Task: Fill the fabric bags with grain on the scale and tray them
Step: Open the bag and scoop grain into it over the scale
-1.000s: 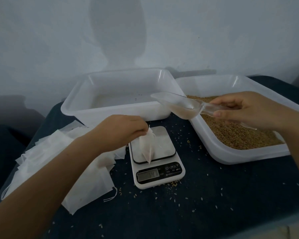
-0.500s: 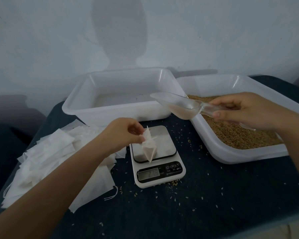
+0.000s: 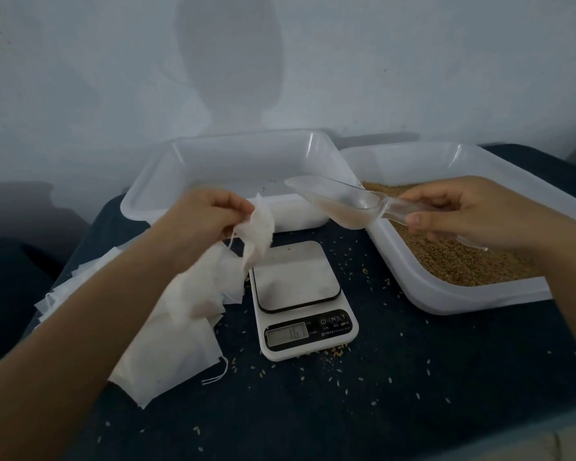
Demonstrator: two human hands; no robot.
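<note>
Scattered grain dots the dark bench. Left hand pinches a filled bag above the scale, ready for the empty tray; right hand grips the scoop over the grain tub.

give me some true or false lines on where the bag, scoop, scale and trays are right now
1. The left hand holds a bag above the scale. True.
2. The bag lies flat on the scale's plate. False: it is lifted off, and the plate holds no bag.
3. The right hand holds a clear scoop by its handle. True.
4. The scoop is buried in the grain. False: it is held in the air, its mouth toward the bag.
5. Grain fills the left tray. False: grain is in the right tray; the left one holds only a few specks.
6. Spare bags lie left of the scale. True.
</note>
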